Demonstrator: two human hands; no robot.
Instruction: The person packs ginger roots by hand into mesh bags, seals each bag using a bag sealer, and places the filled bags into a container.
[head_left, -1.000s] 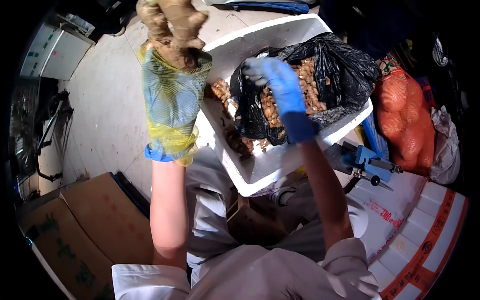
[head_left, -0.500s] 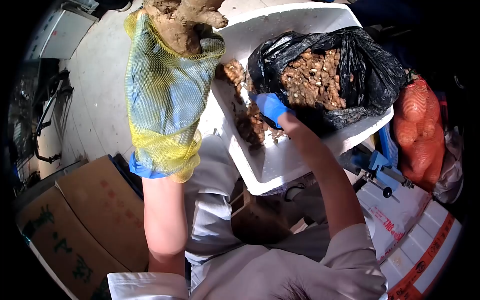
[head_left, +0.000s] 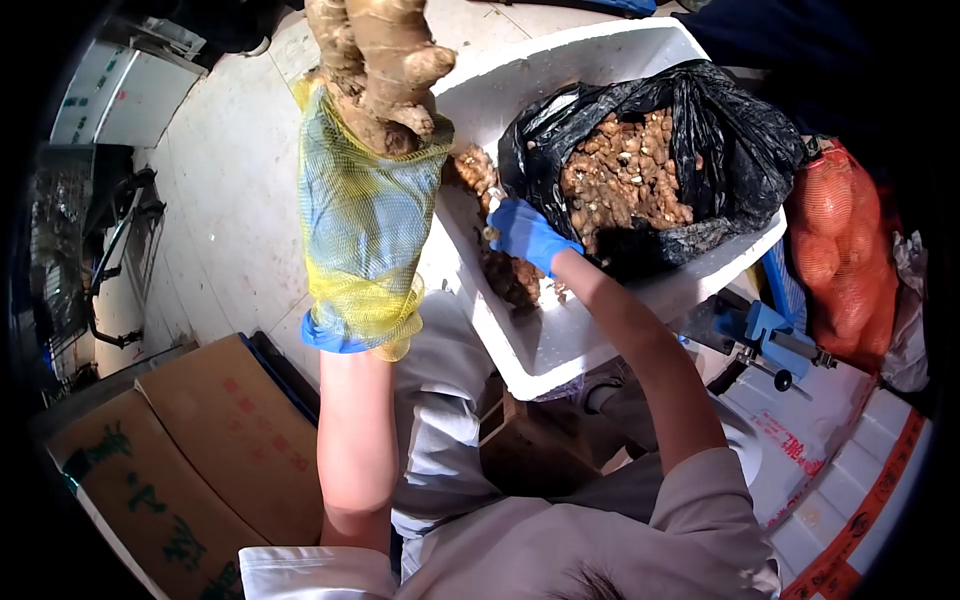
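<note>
A large knobby ginger root [head_left: 385, 75] rises from my left hand [head_left: 365, 210], which closes around its lower end. That hand wears a blue glove with yellow netting drawn over it, so its fingers are mostly hidden. My right hand [head_left: 532, 235], in a blue glove, reaches into a white foam box [head_left: 555, 365] with its fingers curled together. A small pale piece of ginger [head_left: 491, 232] shows at its fingertips. Around it in the box lie loose small ginger pieces [head_left: 515, 278]. Beside them an opened black plastic bag [head_left: 735, 140] is full of more ginger pieces [head_left: 625, 175].
An orange net sack [head_left: 845, 265] of round produce stands right of the box. A blue metal clamp-like device [head_left: 765, 335] sits below it, near white taped boxes [head_left: 800, 420]. Cardboard boxes [head_left: 215, 420] occupy the lower left. Pale floor tiles [head_left: 225, 200] lie beyond.
My left hand and the ginger root have shifted right and slightly down, showing more of the root. My right hand has drawn slightly left and down among the loose pieces, fingers curled.
</note>
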